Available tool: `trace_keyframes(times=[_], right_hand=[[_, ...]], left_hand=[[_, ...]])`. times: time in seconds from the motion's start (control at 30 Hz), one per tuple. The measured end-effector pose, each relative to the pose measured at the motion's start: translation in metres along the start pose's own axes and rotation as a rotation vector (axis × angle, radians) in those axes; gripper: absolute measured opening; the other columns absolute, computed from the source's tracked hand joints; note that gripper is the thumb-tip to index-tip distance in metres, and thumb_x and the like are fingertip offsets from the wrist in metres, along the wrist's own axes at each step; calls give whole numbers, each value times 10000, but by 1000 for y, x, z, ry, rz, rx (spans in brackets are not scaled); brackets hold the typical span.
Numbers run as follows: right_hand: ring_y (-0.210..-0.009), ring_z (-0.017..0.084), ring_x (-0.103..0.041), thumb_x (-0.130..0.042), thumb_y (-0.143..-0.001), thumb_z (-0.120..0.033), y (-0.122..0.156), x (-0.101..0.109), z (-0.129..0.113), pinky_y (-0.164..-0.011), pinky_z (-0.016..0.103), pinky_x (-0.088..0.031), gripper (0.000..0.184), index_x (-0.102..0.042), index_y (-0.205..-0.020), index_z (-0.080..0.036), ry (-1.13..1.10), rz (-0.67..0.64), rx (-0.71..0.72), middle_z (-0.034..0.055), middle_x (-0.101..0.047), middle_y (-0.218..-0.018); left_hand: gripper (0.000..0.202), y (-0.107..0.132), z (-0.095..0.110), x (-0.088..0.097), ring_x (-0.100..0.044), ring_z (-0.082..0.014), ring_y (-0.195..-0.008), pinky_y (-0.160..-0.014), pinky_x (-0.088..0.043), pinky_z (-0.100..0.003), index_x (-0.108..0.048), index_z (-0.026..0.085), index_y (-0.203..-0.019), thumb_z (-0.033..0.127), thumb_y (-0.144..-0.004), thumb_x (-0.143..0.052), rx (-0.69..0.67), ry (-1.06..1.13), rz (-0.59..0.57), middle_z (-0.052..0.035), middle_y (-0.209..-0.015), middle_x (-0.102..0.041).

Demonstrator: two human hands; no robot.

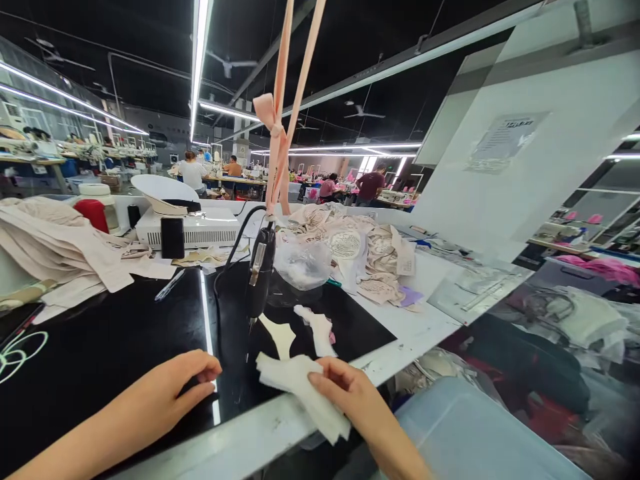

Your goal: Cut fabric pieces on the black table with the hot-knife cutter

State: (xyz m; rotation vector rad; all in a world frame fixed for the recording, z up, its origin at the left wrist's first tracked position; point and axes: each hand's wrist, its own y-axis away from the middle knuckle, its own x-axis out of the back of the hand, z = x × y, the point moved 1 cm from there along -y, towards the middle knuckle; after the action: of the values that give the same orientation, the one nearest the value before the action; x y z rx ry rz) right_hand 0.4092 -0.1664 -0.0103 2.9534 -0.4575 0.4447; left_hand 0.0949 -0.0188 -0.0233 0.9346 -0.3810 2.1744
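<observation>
My right hand point(345, 393) grips a white fabric piece point(300, 383) between thumb and fingers, above the table's front edge. Level with it on the left, my left hand point(187, 387) is held over the glossy black tabletop point(150, 340), its thumb apart from the curled fingers and nothing between them. Just beyond the held fabric lie a cream cut piece point(280, 337) and a white piece point(320, 330) with some pink under its edge. A black corded hand tool point(261, 267) hangs from a knotted peach fabric strip point(277, 153) between my hands and the back of the table.
Peach fabric pieces point(65, 237) are stacked at left, beside a white box-shaped device point(210, 230) and a black phone point(173, 238). A clear plastic bag point(303, 260) and lace garments point(345, 243) lie behind. A translucent bin point(480, 433) stands low at right. Several people work farther back.
</observation>
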Motion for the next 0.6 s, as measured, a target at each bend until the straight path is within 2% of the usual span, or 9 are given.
trace_keyframes(times=[0.13, 0.33, 0.4, 0.5, 0.6], right_hand=[[-635, 143, -420, -801, -794, -701, -13, 9, 12, -602, 274, -329, 496, -678, -795, -221, -80, 69, -55, -22, -556, -695], [-584, 118, -349, -844, -696, -758, -58, 1, 18, -569, 283, -273, 587, -570, -711, -238, -101, 141, -50, -75, -422, -618], [-567, 110, -379, -851, -793, -720, -69, -2, 21, -562, 269, -308, 564, -578, -739, -230, -83, 135, -52, -84, -441, -627], [-554, 99, -458, -796, -1011, -570, -79, -8, 27, -558, 240, -406, 437, -634, -851, -197, -43, 121, -74, -79, -534, -694], [-583, 99, -538, -748, -1095, -465, -87, -11, 35, -567, 231, -487, 341, -672, -939, -172, 11, 129, -99, -60, -601, -767]], left_hand=[[321, 1, 10, -4, -757, -277, -1119, -1017, -593, -377, -764, 287, -1189, 439, -1025, -535, -2, -18, -74, -47, -1201, -799], [299, 3, 6, -9, -756, -277, -1151, -1047, -589, -378, -771, 294, -1203, 411, -1026, -560, -3, -22, -82, -48, -1221, -798], [299, 3, 1, -11, -753, -275, -1157, -1056, -588, -382, -772, 302, -1202, 412, -1031, -553, -10, -14, -75, -45, -1229, -795], [302, 5, -7, -16, -752, -266, -1135, -1043, -592, -375, -773, 301, -1183, 410, -1046, -527, -34, 13, -39, -45, -1204, -796], [293, 6, -14, -22, -749, -260, -1116, -1041, -598, -371, -774, 296, -1171, 397, -1045, -529, -58, 67, 7, -46, -1186, -800]])
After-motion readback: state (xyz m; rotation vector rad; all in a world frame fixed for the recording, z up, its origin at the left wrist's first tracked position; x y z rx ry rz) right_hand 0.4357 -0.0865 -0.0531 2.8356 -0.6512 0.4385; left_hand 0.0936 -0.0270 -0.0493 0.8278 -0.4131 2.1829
